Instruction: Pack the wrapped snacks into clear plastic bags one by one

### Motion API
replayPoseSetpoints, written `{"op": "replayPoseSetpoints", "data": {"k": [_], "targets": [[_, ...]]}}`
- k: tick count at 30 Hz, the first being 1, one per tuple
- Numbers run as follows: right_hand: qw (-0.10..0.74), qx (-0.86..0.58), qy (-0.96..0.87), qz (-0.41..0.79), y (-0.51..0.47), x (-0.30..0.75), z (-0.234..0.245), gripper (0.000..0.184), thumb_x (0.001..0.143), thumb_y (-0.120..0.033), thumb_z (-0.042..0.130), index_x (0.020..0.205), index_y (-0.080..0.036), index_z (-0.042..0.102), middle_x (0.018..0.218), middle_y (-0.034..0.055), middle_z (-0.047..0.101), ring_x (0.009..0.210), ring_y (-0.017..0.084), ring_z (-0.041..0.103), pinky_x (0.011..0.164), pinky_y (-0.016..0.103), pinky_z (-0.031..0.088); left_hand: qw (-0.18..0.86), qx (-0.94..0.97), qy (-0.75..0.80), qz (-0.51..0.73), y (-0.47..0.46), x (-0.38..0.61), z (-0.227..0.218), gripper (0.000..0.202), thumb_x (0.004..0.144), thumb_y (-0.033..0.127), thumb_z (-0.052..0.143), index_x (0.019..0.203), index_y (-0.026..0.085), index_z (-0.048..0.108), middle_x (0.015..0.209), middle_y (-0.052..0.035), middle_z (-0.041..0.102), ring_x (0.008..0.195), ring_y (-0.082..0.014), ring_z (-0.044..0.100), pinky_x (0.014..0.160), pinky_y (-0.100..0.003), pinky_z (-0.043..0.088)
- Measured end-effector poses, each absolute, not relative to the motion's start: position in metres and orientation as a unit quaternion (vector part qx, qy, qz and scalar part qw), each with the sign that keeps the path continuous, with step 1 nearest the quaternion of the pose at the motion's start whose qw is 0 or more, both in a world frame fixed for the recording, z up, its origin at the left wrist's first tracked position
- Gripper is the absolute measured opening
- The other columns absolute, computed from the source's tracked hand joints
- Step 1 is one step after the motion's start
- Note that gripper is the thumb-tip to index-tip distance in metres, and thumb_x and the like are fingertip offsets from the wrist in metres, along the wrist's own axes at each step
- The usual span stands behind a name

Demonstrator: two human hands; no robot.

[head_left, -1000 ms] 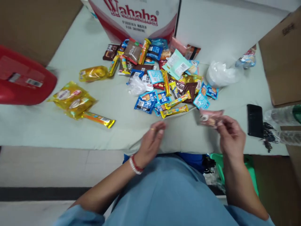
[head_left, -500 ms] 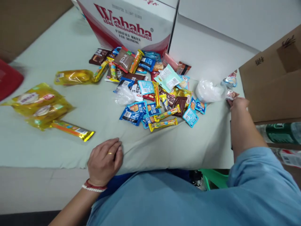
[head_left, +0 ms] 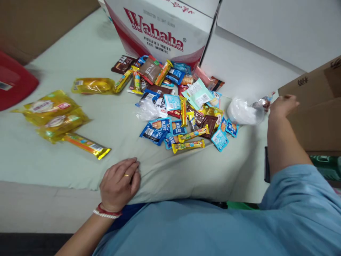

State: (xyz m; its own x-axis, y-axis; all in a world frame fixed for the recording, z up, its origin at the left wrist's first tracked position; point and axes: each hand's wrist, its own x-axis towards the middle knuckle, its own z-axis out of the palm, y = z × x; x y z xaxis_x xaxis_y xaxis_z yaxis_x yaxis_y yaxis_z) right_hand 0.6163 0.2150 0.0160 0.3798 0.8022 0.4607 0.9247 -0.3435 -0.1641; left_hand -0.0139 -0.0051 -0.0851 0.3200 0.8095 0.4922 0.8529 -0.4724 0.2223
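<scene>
My left hand (head_left: 119,183) rests on the light green cloth near the table's front edge. Its fingers are loosely curled together and nothing shows in them. At the far right, my right hand (head_left: 284,105) is by the table's edge, in front of a brown cardboard box, fingers curled. What they hold, if anything, is hidden. Just left of it lies a small shiny packet (head_left: 267,101), beside a clear plastic bag with white contents (head_left: 242,111). A yellow-orange snack bar (head_left: 86,145) is the nearest packet to my left hand.
A mixed pile of wrapped snacks (head_left: 173,103) covers the middle, before a Wahaha water carton (head_left: 165,33). Yellow bags (head_left: 54,113) lie at left, near a red object (head_left: 16,81). White boxes (head_left: 247,53) stand behind; the cardboard box (head_left: 314,113) bounds the right.
My right hand has moved from the small packets at the table's right edge, up and right towards the cardboard box. The view has shifted slightly; my left hand stays resting.
</scene>
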Motion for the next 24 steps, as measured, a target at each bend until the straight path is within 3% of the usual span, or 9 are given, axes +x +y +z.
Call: {"op": "replayPoseSetpoints", "data": {"k": [2, 4, 5, 7, 10, 14, 17, 20, 24], "targets": [[0.292, -0.823, -0.469, -0.133, 0.210, 0.601, 0.027, 0.041, 0.096, -0.001, 0.036, 0.123, -0.003, 0.067, 0.115, 0.0269, 0.067, 0.086, 0.019, 0.063, 0.079, 0.038, 0.047, 0.039, -0.814, -0.505, -0.286, -0.005, -0.014, -0.085, 0.034, 0.084, 0.012, 0.069, 0.116, 0.025, 0.068, 0.115, -0.0087, 0.080, 0.101, -0.0286, 0.076, 0.089, -0.043, 0.057], [0.341, -0.809, -0.476, -0.042, 0.202, 0.579, 0.036, 0.033, 0.098, -0.008, 0.047, 0.122, -0.004, 0.070, 0.107, 0.0201, 0.071, 0.079, 0.015, 0.061, 0.076, 0.033, 0.047, 0.035, -0.813, -0.505, -0.288, -0.005, -0.014, -0.086, 0.033, 0.084, 0.011, 0.069, 0.115, 0.024, 0.069, 0.115, -0.0091, 0.080, 0.102, -0.0293, 0.076, 0.088, -0.043, 0.057], [0.325, -0.792, -0.517, 0.022, 0.197, 0.567, 0.038, 0.030, 0.097, -0.012, 0.053, 0.120, -0.005, 0.071, 0.104, 0.0171, 0.073, 0.076, 0.013, 0.060, 0.074, 0.031, 0.046, 0.031, -0.811, -0.508, -0.287, -0.005, -0.014, -0.086, 0.033, 0.084, 0.012, 0.069, 0.114, 0.024, 0.069, 0.115, -0.0092, 0.080, 0.102, -0.0295, 0.076, 0.088, -0.043, 0.057], [0.206, -0.762, -0.601, 0.130, 0.189, 0.545, 0.039, 0.026, 0.092, -0.016, 0.066, 0.116, -0.008, 0.075, 0.100, 0.0115, 0.075, 0.073, 0.011, 0.058, 0.073, 0.030, 0.045, 0.026, -0.808, -0.515, -0.283, -0.005, -0.013, -0.085, 0.031, 0.084, 0.012, 0.068, 0.113, 0.024, 0.070, 0.115, -0.0089, 0.080, 0.103, -0.0293, 0.076, 0.089, -0.043, 0.057], [0.068, -0.768, -0.618, 0.152, 0.181, 0.524, 0.035, 0.030, 0.078, -0.014, 0.082, 0.107, -0.013, 0.078, 0.098, 0.0060, 0.076, 0.074, 0.013, 0.059, 0.080, 0.031, 0.045, 0.033, -0.812, -0.511, -0.282, -0.005, -0.013, -0.085, 0.029, 0.086, 0.012, 0.067, 0.112, 0.023, 0.070, 0.114, -0.0085, 0.080, 0.103, -0.0286, 0.075, 0.090, -0.042, 0.056], [0.139, -0.809, -0.563, 0.095, 0.173, 0.521, 0.030, 0.036, 0.082, -0.024, 0.083, 0.113, -0.009, 0.075, 0.105, 0.0131, 0.075, 0.077, 0.015, 0.060, 0.079, 0.032, 0.046, 0.028, -0.812, -0.509, -0.286, -0.006, -0.013, -0.086, 0.026, 0.088, 0.013, 0.065, 0.111, 0.023, 0.069, 0.113, -0.0084, 0.080, 0.104, -0.0276, 0.073, 0.093, -0.041, 0.054], [0.189, -0.825, -0.523, 0.104, 0.160, 0.528, 0.032, 0.057, 0.080, -0.029, 0.085, 0.131, -0.008, 0.069, 0.121, 0.0193, 0.072, 0.077, 0.014, 0.061, 0.074, 0.032, 0.047, 0.002, -0.802, -0.524, -0.286, -0.006, -0.013, -0.088, 0.025, 0.087, 0.013, 0.064, 0.109, 0.023, 0.071, 0.115, -0.0087, 0.080, 0.107, -0.0278, 0.072, 0.094, -0.042, 0.054], [0.137, -0.837, -0.517, 0.112, 0.145, 0.533, 0.036, 0.075, 0.074, -0.032, 0.089, 0.142, -0.013, 0.064, 0.123, 0.0170, 0.072, 0.080, 0.017, 0.064, 0.072, 0.032, 0.049, -0.001, -0.800, -0.527, -0.288, -0.006, -0.013, -0.089, 0.026, 0.086, 0.014, 0.065, 0.109, 0.023, 0.073, 0.115, -0.0092, 0.080, 0.107, -0.0281, 0.073, 0.093, -0.043, 0.054], [-0.016, -0.838, -0.542, 0.067, 0.133, 0.532, 0.040, 0.028, 0.079, -0.025, 0.079, 0.107, -0.018, 0.080, 0.103, 0.0102, 0.077, 0.090, 0.024, 0.068, 0.079, 0.034, 0.049, 0.036, -0.812, -0.503, -0.294, -0.006, -0.012, -0.087, 0.023, 0.088, 0.012, 0.065, 0.109, 0.021, 0.071, 0.112, -0.0099, 0.080, 0.104, -0.0278, 0.073, 0.091, -0.042, 0.055]]}}
